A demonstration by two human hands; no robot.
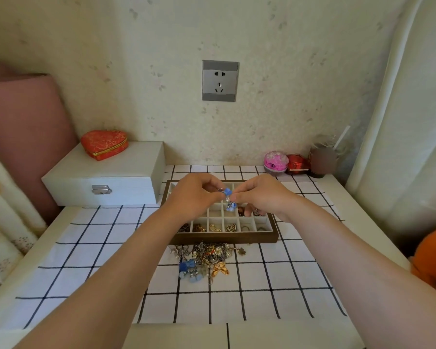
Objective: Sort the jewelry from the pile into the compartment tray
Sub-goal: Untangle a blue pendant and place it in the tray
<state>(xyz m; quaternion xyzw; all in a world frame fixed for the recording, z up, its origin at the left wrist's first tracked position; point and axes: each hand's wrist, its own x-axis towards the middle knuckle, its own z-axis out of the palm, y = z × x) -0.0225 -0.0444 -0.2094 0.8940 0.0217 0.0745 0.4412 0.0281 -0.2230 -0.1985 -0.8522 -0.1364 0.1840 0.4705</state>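
Reaching out over the tray (275,238), the left hand (194,195) and right hand (259,196) pinch blue earrings (228,199) between fingertips, arms stretched forward.

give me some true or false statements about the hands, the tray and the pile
1. The left hand and right hand both pinch a blue beaded piece above the tray. True.
2. The pile lies inside the tray. False: it lies on the checked cloth, just in front of the tray.
3. The red heart box sits on the white case. True.
4. The tray's nearest row is empty. False: it holds rings and other pieces.
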